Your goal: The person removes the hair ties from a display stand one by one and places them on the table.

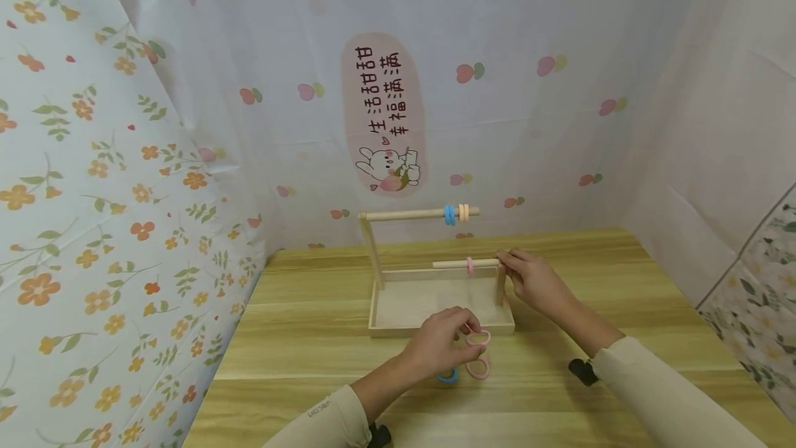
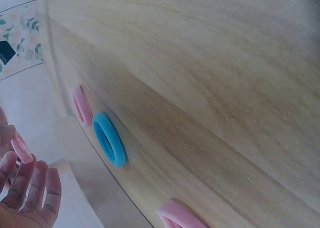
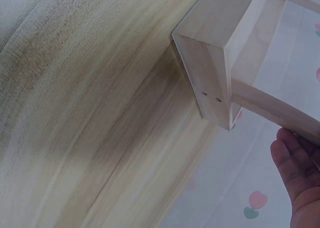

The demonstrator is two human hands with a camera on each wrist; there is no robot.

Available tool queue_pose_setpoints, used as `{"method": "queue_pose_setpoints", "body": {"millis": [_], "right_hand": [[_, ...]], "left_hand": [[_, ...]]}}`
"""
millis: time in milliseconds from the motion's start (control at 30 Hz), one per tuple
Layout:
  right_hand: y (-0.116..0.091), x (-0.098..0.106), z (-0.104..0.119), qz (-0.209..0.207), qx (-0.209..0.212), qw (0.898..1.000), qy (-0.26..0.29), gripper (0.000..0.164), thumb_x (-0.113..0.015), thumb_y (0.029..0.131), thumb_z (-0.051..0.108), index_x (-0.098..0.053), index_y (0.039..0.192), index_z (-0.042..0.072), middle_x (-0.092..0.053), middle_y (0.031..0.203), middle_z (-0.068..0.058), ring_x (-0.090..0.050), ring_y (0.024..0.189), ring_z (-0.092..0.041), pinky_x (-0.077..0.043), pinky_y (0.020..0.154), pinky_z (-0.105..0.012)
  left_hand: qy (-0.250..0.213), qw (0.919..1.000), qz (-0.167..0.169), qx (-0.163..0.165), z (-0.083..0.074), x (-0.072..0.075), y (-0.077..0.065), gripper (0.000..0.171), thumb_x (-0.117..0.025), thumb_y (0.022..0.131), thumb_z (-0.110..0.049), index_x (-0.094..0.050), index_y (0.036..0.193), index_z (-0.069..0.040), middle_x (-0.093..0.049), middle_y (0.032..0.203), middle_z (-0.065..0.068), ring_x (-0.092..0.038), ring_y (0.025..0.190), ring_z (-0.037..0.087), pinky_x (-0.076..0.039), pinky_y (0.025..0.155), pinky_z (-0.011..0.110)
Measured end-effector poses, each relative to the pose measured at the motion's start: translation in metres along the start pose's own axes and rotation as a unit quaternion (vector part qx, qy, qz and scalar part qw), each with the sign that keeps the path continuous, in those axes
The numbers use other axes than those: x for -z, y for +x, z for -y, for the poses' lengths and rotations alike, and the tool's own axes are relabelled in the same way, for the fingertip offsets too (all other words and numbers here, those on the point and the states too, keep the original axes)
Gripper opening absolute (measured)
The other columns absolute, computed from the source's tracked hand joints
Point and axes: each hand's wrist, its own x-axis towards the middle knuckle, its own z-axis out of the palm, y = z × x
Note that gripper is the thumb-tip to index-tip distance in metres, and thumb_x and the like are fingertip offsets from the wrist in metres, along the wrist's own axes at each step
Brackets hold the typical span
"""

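Observation:
My left hand (image 1: pixel 440 343) pinches a pink hair tie (image 1: pixel 479 339) just in front of the wooden stand (image 1: pixel 390 332); the left wrist view also shows this pink hair tie (image 2: pixel 21 148) between thumb and fingers. Below the hand, another pink hair tie (image 1: pixel 479 369) and a blue hair tie (image 1: pixel 448 376) lie on the table. My right hand (image 1: pixel 533 281) grips the top of the stand's short right post (image 3: pixel 275 107). From that post a lower bar (image 1: pixel 449 265) points left, carrying a pink hair tie (image 1: pixel 470 266). Blue ties (image 1: pixel 450 215) and peach ties (image 1: pixel 463 213) hang on the upper bar (image 1: pixel 404 214).
The stand's shallow tray sits on the wood-grain table (image 1: pixel 298 344), near its back edge. A patterned curtain (image 1: pixel 528 123) hangs behind, with others at both sides. In the left wrist view a further pink hair tie (image 2: pixel 181 216) lies apart from the blue one.

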Motion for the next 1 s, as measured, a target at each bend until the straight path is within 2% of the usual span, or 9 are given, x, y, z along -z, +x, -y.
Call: {"method": "queue_pose_setpoints", "body": {"millis": [267,400,667,1000], "right_hand": [[-0.001,-0.001,-0.001,0.026,-0.021,0.999,0.005,0.029,-0.071,0.104,-0.004,-0.075,0.132,-0.009,-0.076,0.104,-0.014,-0.061,0.074,-0.013,-0.058,0.065,-0.029],[-0.002,0.001,0.000,0.033,-0.031,0.999,0.007,0.030,-0.069,0.105,-0.003,-0.074,0.134,-0.009,-0.077,0.107,-0.015,-0.064,0.076,-0.016,-0.059,0.067,-0.031],[-0.001,-0.001,0.000,0.003,-0.009,1.000,-0.002,0.029,-0.072,0.102,-0.005,-0.076,0.131,-0.007,-0.077,0.106,-0.015,-0.067,0.074,-0.018,-0.058,0.063,-0.030],[0.000,0.004,0.003,0.027,-0.037,0.999,0.006,0.029,-0.069,0.106,-0.002,-0.075,0.133,-0.006,-0.076,0.105,-0.013,-0.063,0.076,-0.017,-0.058,0.066,-0.032]], "left_hand": [[0.032,0.9994,0.012,-0.006,-0.002,-0.006,0.002,0.024,-0.084,0.102,-0.032,-0.072,0.118,-0.020,-0.077,0.120,-0.007,-0.074,0.109,0.006,-0.055,0.090,0.009],[0.039,0.9991,0.013,-0.012,-0.004,-0.007,0.004,0.024,-0.084,0.102,-0.032,-0.072,0.119,-0.020,-0.077,0.120,-0.007,-0.074,0.109,0.007,-0.054,0.089,0.008],[0.036,0.9988,0.016,-0.031,-0.007,-0.011,0.007,0.023,-0.084,0.102,-0.032,-0.072,0.117,-0.020,-0.077,0.118,-0.007,-0.075,0.107,0.007,-0.054,0.086,0.007],[0.011,0.9989,0.026,-0.038,-0.007,-0.023,0.013,0.019,-0.082,0.103,-0.029,-0.074,0.115,-0.016,-0.079,0.116,-0.004,-0.075,0.103,0.005,-0.053,0.081,0.005]]}}
